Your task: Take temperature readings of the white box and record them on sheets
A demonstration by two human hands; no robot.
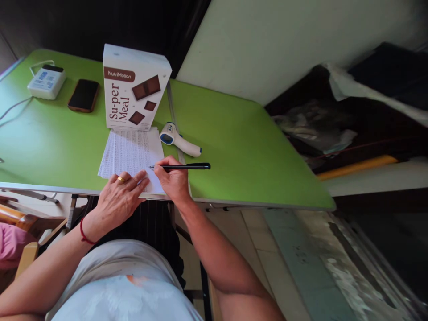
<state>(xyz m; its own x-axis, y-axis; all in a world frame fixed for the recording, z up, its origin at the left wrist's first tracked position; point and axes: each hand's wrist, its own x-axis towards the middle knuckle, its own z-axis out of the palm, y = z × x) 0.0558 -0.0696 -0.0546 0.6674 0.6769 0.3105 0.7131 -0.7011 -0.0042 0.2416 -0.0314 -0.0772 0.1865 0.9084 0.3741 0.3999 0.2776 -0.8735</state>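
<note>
A black pen [190, 166] is gripped in my right hand [174, 178], its tip down at the paper. Several sheets of paper [130, 147], fanned slightly and covered with rows of handwriting, lie at the near edge of the green table. My left hand [122, 196], with a ring and a red wrist cord, rests flat on the lower part of the sheets, fingers stretched out. Behind the paper stands a white "Su-per Meal" box [133, 89], upright at the top of the sheets. A white and blue infrared thermometer [180, 140] lies right of the paper.
On the left of the green table [234, 133] are a dark phone [83, 95] and a white device [47, 82] with cables. A seam crosses the tabletop beside the thermometer. A pale wall rises behind, and a cluttered shelf [317, 125] stands at the right.
</note>
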